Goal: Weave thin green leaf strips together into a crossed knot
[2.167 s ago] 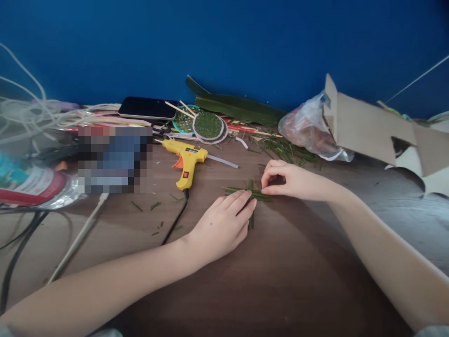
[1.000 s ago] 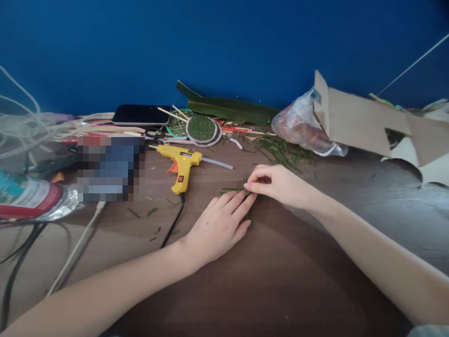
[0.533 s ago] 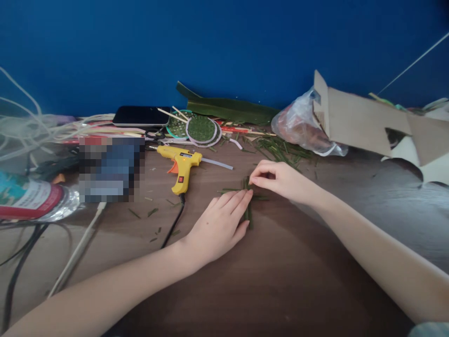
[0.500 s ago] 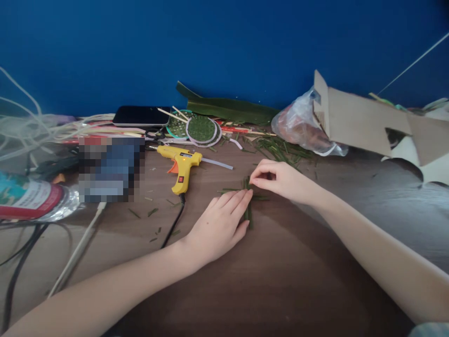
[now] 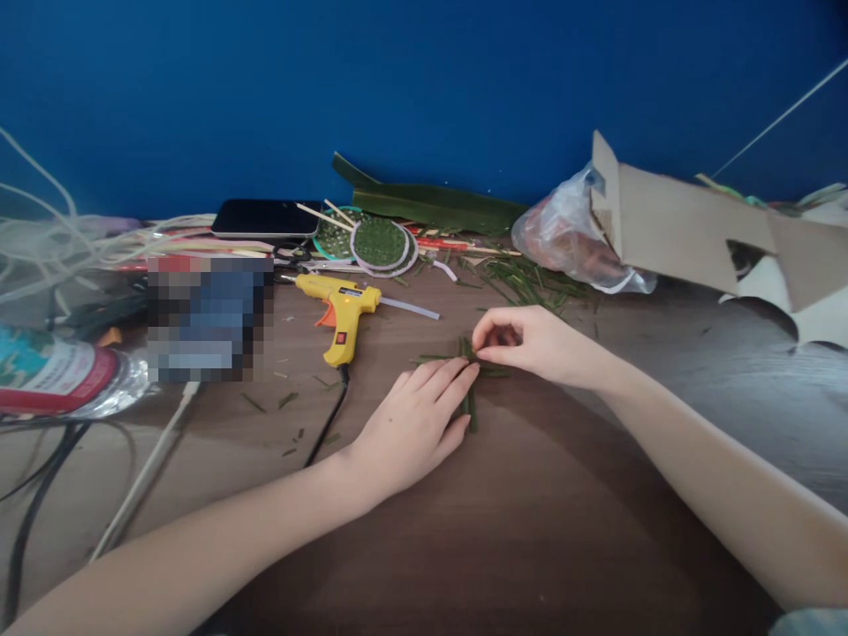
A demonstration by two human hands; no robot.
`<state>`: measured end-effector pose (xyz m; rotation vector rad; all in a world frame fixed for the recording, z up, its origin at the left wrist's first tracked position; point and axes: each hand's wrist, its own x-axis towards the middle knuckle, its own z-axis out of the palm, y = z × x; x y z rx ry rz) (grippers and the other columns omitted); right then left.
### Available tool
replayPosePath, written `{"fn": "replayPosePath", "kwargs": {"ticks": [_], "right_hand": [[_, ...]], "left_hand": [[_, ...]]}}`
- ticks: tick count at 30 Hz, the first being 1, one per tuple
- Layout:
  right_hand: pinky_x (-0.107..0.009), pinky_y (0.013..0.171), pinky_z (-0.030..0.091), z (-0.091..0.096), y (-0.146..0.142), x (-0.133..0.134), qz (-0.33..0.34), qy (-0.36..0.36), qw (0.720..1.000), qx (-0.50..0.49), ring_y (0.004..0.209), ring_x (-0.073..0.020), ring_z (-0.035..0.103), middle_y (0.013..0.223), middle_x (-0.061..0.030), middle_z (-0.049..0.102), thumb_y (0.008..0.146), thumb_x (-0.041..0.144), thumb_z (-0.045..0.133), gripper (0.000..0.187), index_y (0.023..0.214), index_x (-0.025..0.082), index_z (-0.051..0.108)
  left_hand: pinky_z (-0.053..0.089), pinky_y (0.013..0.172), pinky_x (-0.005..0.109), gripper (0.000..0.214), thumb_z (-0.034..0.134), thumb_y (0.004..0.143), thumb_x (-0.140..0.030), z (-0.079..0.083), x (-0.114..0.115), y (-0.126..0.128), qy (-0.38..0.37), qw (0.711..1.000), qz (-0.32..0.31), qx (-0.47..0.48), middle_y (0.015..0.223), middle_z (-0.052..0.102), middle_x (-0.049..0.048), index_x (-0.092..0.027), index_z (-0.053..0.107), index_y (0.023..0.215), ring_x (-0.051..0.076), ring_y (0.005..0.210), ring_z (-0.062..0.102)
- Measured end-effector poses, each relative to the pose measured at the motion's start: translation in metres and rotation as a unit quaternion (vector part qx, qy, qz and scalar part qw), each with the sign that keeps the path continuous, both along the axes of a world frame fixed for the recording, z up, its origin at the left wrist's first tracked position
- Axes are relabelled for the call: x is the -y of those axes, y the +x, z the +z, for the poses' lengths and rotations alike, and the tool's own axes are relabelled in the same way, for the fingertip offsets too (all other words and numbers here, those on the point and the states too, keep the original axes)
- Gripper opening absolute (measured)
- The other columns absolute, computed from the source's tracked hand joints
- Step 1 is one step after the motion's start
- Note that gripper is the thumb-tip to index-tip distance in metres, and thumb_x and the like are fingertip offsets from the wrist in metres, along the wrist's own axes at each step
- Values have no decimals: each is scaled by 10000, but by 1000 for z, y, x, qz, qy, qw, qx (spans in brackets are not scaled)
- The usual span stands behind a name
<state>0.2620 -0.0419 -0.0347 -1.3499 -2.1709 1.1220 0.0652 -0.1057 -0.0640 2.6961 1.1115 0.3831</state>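
Narrow green leaf strips [image 5: 473, 408] lie crossed on the brown tabletop, some upright in the view and others sideways. My left hand [image 5: 420, 420] rests flat over them, fingers stretched out and pressing them down, so part of the crossing is hidden. Just to the right, my right hand [image 5: 520, 340] is closed in a pinch, thumb and forefinger together at the upper part of a strip. A yellow hot glue gun [image 5: 345, 309] lies left of the hands, a clear glue stick [image 5: 411, 307] poking from its back.
Cut leaf pieces [image 5: 530, 281] and a long broad leaf [image 5: 437, 205] lie at the back, near round green discs [image 5: 381, 245] with pale rims. Left are a phone [image 5: 265, 219], a blurred-out device [image 5: 215, 322], cables and a bottle [image 5: 59, 371]. A cardboard box [image 5: 689, 221] stands right.
My right fingertips have shifted very slightly right and down, and the fingers have curled a little differently. My left hand stays nearly still on the strips.
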Motion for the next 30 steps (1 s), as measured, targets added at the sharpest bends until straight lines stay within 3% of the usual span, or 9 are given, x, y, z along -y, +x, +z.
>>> {"fn": "replayPosePath", "kwargs": {"ticks": [12,22,30], "right_hand": [[-237,571,345,-4,-7,6,23,19,1000,-5,598,-97,453,678,28,549,754,190,559,20,750,190,578],[-270,670,385,-11,-4,1,43,88,995,10,735,-134,485,785,-6,528,767,218,589,59,743,192,543],[-326,752,416,-14,4,-3,22,142,988,59,833,-180,489,858,-40,530,758,244,595,64,796,201,569]], "left_hand": [[410,926,410,414,447,873,-218,-2,0,0,9,1000,-1,-3,1308,461,110,-160,417,1282,247,1138,449],[411,917,393,430,460,868,-223,-1,1,-2,6,1000,-2,-2,1309,469,111,-126,399,1283,243,1137,450],[408,922,389,408,446,872,-228,1,1,0,15,1000,0,-5,1317,472,124,-109,412,1261,247,1161,452]]}}
